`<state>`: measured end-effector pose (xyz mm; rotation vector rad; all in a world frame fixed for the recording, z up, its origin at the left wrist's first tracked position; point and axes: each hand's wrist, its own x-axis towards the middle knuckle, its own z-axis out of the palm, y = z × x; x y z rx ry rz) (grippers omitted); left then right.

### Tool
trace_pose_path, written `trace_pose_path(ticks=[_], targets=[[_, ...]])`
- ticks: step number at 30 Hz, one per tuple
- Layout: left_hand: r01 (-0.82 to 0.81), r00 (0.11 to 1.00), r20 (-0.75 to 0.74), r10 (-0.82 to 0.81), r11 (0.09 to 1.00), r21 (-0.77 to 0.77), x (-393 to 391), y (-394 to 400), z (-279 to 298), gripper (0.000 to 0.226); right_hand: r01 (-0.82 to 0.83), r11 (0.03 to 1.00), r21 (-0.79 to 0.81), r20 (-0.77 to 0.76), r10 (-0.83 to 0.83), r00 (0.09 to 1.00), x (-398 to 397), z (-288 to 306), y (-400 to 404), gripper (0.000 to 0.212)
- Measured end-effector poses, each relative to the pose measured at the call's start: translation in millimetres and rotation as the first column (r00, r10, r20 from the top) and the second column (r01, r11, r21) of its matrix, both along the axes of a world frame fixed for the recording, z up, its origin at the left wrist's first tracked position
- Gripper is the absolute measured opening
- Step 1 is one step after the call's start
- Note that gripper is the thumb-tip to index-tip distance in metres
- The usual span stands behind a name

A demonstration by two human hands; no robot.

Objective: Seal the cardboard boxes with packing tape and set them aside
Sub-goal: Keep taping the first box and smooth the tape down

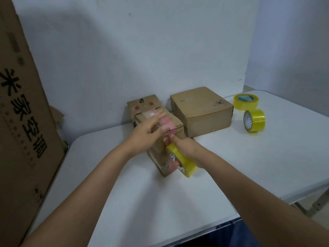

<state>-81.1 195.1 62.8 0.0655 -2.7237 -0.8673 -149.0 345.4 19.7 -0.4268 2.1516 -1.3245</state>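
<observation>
I see a large carton (21,107) leaning at 9 o'clock, off the table (231,166) edge. The table fills the view from centre to 3 o'clock.

At 1 o'clock of the hands sits a flat closed box (201,111). No tape strip is discernible on it. At 12 o'clock stands a smaller box (144,104) against the wall.

The box (160,152) I am sealing lies at table centre, directly under both hands. Its long axis runs from 6 toward 11 o'clock, away from me.

My left hand (149,129) is open, fingers blurred, palm pressing on the far top of the box. My right hand (185,147) is closed around a tape roll (181,163) at the box's near right side, thumb pointing toward the top edge.

Two spare rolls lie at 2 o'clock: one flat (246,101), one on edge (254,120).

Judgement: the right hand is nearer the roll end, so it must draw tape along the long axis while the left pins the strip.
</observation>
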Motion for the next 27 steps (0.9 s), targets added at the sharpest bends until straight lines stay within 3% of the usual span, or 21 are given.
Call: trace_pose_path(ticks=[4,8,11,16,18,21,24,27], targets=[[-0.012,0.998,0.061,0.035,0.937,-0.349,3,-14,-16,0.084,0.001,1.000,-0.016,0.012,-0.001,1.000,-1,-2,3,0.086],[-0.005,0.999,-0.033,-0.007,0.934,-0.358,7,-19,-27,0.065,-0.005,0.997,-0.076,0.047,0.009,0.999,0,-4,7,0.082],[-0.009,0.997,-0.075,-0.025,0.911,-0.413,8,-18,-25,0.061,0.017,0.997,-0.072,0.046,-0.014,0.999,10,10,17,0.077],[-0.074,0.993,-0.116,0.032,0.922,-0.379,8,-18,-7,0.057,-0.059,0.980,-0.188,-0.025,0.055,0.998,9,31,34,0.056],[-0.125,0.990,-0.106,0.098,0.947,-0.295,7,-20,9,0.054,-0.105,0.965,-0.241,-0.111,0.080,0.991,7,47,39,0.055],[-0.132,0.991,0.008,0.132,0.991,0.020,4,-29,28,0.042,-0.189,0.934,-0.303,-0.198,0.132,0.971,4,74,42,0.046],[-0.113,0.984,0.171,0.053,0.925,0.363,-1,-39,33,0.024,-0.268,0.840,-0.473,-0.152,0.222,0.963,3,92,40,0.033],[-0.197,0.943,0.331,0.045,0.875,0.442,-5,-45,24,0.025,-0.297,0.814,-0.499,-0.066,0.306,0.950,1,91,36,0.023]])
